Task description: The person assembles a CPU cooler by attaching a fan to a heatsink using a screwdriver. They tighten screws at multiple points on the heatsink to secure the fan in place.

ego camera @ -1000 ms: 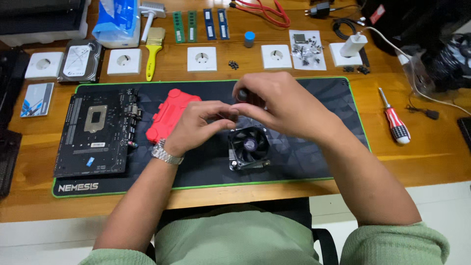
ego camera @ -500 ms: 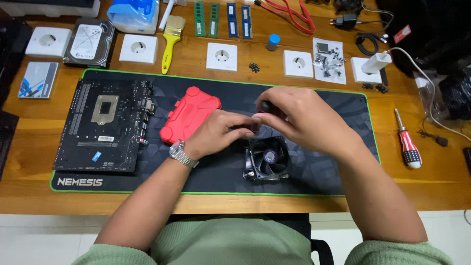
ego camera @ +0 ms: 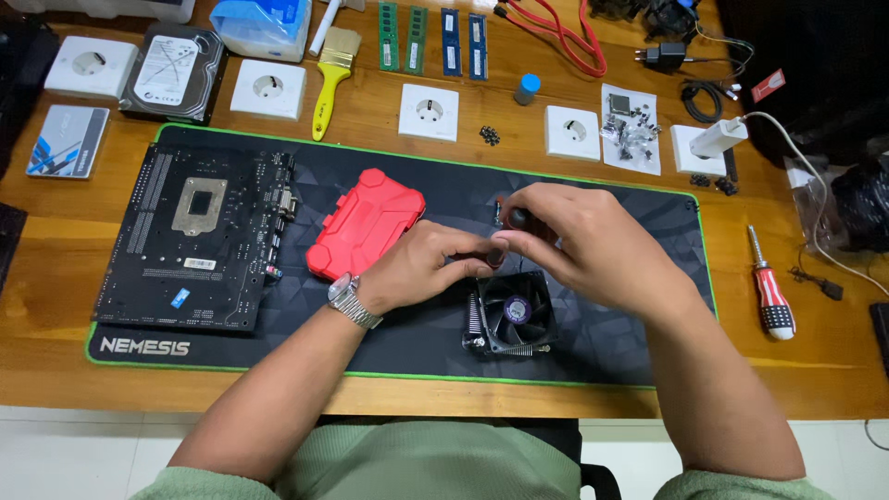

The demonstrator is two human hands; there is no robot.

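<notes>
My two hands meet just above a CPU cooler (ego camera: 510,315), a black fan on a finned metal heatsink that sits on the black desk mat (ego camera: 593,356). My right hand (ego camera: 579,245) is curled around a small dark round-ended tool (ego camera: 515,220), with a short metal tip showing beside it. My left hand (ego camera: 421,268), with a metal watch on the wrist, pinches the tool's lower end with its fingertips. A red plastic case (ego camera: 366,236) lies just left of my left hand. What the tool is exactly is hidden by my fingers.
A black motherboard (ego camera: 199,241) lies at the mat's left end. Behind the mat are white wall sockets (ego camera: 429,112), memory sticks (ego camera: 431,42), a yellow-handled brush (ego camera: 331,74), a hard drive (ego camera: 174,72), loose screws (ego camera: 489,135) and a blue cap (ego camera: 527,89). A red-handled screwdriver (ego camera: 770,296) lies to the right.
My hands stay joined over the cooler, fingers shifting slightly on the small tool. The camera view has drifted, so the desk sits lower and further right in the picture.
</notes>
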